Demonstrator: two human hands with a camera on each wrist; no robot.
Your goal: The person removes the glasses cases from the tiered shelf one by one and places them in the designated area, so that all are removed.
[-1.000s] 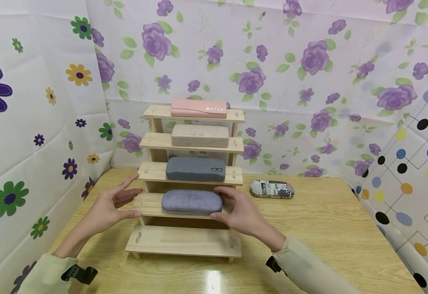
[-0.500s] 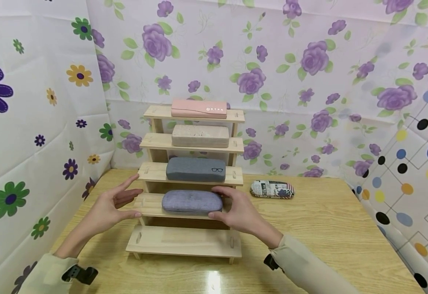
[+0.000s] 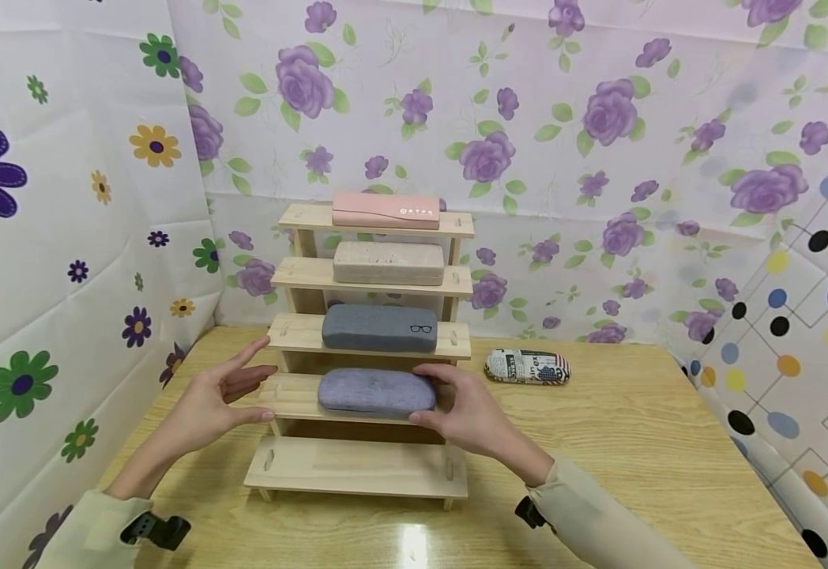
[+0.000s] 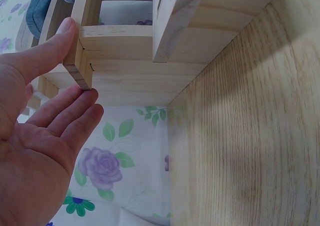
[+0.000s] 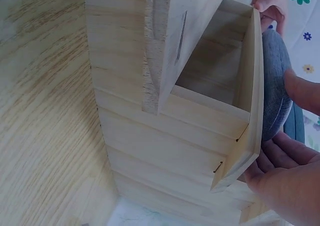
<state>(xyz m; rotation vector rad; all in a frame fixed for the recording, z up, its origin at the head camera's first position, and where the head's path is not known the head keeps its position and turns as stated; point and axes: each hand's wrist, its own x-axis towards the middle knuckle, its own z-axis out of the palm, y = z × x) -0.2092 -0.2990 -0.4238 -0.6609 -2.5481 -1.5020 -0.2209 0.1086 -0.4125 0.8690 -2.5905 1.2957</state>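
A purple-blue glasses case (image 3: 374, 392) lies on the second tier from the bottom of a stepped wooden shelf (image 3: 357, 465). My right hand (image 3: 472, 411) holds the case's right end, thumb at the front and fingers behind. The right wrist view shows the same case (image 5: 275, 85) between thumb and fingertips, over the board's edge. At the left end of that tier, my left hand (image 3: 204, 401) grips the board, its thumb at the front edge and fingers toward the back. In the left wrist view, the left thumb (image 4: 60, 38) and fingertips meet the board's end.
Higher tiers carry a grey-blue glasses case (image 3: 378, 327), a beige case (image 3: 389, 262) and a pink case (image 3: 385, 210). A newsprint-patterned case (image 3: 526, 367) lies on the wooden table (image 3: 599, 458) right of the shelf. Floral cloth (image 3: 528, 95) hangs behind.
The purple-blue case has slid slightly right along its tier, with my right hand moving right alongside it over the last half second. My left hand stays where it was.
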